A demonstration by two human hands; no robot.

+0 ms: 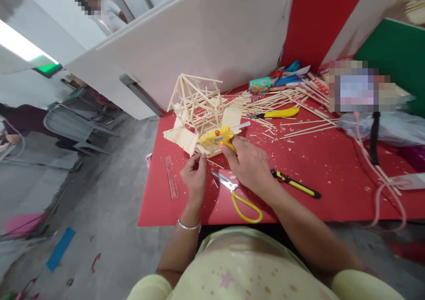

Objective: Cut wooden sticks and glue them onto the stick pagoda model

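My right hand point(247, 162) is wrapped round the handle of a yellow hot glue gun point(217, 136), a clear glue stick poking out of its back end. The gun's nozzle points left, over the near side of a model point(195, 105) built from thin wooden sticks. Just below the nozzle, my left hand point(195, 172) is closed with its fingertips pinched together; whatever they hold is too small to make out. Between my hands lie scissors point(234, 193) with yellow handles, blades partly open. A clear ruler point(171, 178) rests left of my left hand.
Loose wooden sticks point(299, 96) cover the back of the red table point(332, 167). A yellow cutter point(279, 113) lies among them, and a black-and-yellow cutter point(297, 185) beside my right forearm. Behind stand a green can point(260, 84) and a white partition point(212, 34). A pink cord point(378, 176) runs down the right.
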